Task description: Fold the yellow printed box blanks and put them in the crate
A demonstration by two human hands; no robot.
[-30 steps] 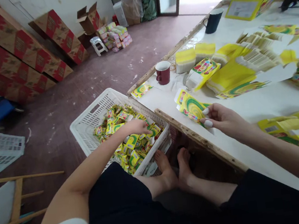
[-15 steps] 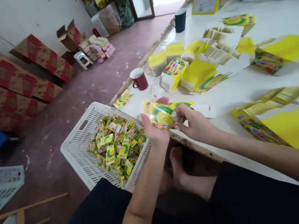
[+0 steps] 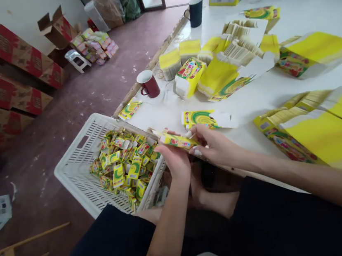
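Observation:
A small yellow box, seen edge-on, is held between both hands over the table's front edge. My left hand cups it from below and the left side, its thumb against the near side. The fingers of my right hand pinch its right end. Just behind the hands a flat yellow carton with a white flap lies on the white table. A white basket holding many small yellow boxes stands to the left of my left hand.
Beyond the hands are a red mug, a dark mug and one more flat carton. Stacks of yellow cartons lie at the right. Cardboard boxes are piled at the far left.
The yellow box has turned from its broad face to its narrow side in my hands. The flat carton behind shows more fully. The whole view has shifted a little.

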